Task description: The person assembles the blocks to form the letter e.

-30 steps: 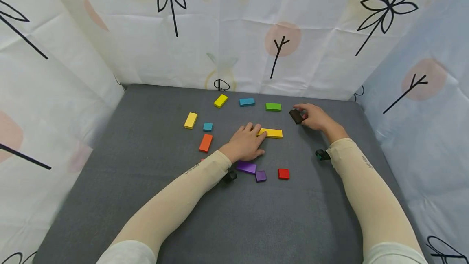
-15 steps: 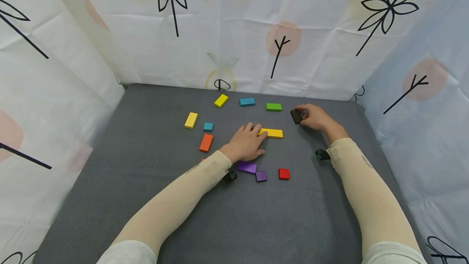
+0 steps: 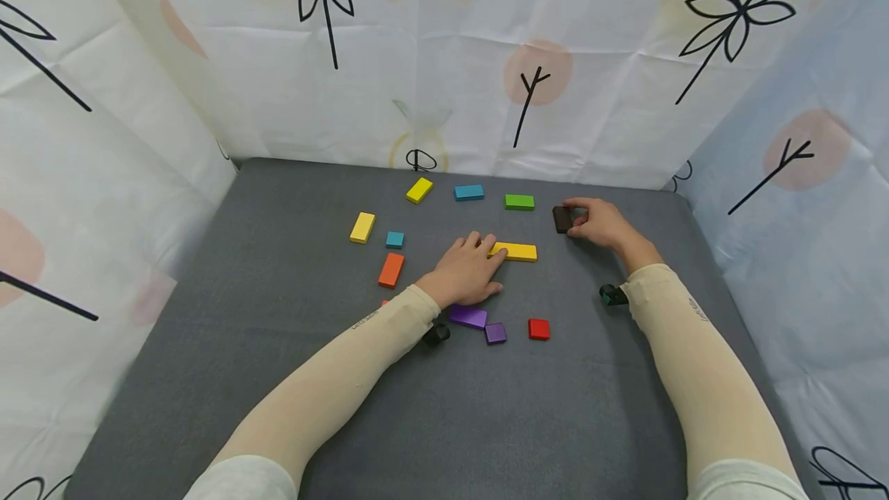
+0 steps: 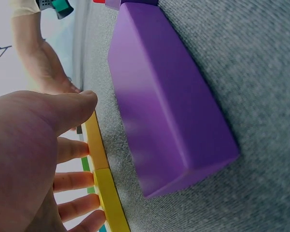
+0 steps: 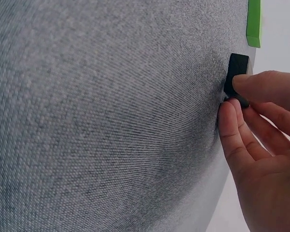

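My right hand pinches a small black block at the far right of the table. In the right wrist view the thumb lies against the black block, with the other fingers bent beside its near end. The left hand rests with spread, fairly straight fingers on a row of yellow blocks in the middle. The left wrist view shows those fingertips along a yellow block and an orange-yellow block end to end. A purple block lies just below the left palm.
Behind the hands lie a green block, a blue block and a yellow block. Farther left are another yellow block, a small blue block and an orange block. A small purple block and a red block lie nearer.
The black block has turned from slanted to nearly straight and shifted slightly right, with my right hand moving along. The left hand stays in place.
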The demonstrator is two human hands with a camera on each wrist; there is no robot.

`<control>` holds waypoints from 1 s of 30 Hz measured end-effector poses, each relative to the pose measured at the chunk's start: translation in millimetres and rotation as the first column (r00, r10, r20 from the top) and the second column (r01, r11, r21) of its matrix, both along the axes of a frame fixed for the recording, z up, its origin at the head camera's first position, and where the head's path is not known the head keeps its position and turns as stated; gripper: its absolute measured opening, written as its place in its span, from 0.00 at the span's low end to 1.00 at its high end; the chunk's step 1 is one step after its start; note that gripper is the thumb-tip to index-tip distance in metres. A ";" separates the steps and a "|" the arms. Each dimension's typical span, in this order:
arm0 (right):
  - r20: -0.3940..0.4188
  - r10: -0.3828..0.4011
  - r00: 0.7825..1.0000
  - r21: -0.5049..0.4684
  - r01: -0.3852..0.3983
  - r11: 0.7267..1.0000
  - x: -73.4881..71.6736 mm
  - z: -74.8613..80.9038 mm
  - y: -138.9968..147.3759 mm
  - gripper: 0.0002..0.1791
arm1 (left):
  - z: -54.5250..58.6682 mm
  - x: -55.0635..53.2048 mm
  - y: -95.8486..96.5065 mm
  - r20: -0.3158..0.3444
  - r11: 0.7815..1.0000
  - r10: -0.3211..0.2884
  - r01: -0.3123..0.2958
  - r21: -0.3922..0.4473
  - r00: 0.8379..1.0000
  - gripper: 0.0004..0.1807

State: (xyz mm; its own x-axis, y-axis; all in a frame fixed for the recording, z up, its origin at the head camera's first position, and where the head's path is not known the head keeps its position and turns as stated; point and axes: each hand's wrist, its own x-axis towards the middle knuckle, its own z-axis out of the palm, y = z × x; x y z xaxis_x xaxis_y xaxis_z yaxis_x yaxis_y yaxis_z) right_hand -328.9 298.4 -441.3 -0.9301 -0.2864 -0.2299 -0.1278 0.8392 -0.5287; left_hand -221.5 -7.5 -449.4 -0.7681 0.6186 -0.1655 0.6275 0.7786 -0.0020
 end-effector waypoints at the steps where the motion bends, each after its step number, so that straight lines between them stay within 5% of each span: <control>1: 0.000 0.002 1.000 -0.002 -0.002 1.000 -0.1 -0.4 0.2 0.36 | -0.1 0.0 0.1 -0.001 1.000 0.000 0.000 -0.001 1.000 0.39; 30: -0.020 -0.049 0.999 -0.055 0.048 0.997 9.6 -4.1 2.8 0.35 | -2.6 -1.3 1.2 0.005 1.000 0.003 -0.003 -0.007 1.000 0.39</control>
State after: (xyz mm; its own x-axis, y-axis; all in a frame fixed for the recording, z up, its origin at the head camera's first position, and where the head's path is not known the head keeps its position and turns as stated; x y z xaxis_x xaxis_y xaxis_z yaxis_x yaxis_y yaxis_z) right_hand -319.3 301.2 -445.3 -0.9478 -0.2524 -0.1950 -0.0993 0.8145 -0.5716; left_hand -222.8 -6.2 -452.0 -0.7689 0.6153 -0.1738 0.6253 0.7803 -0.0040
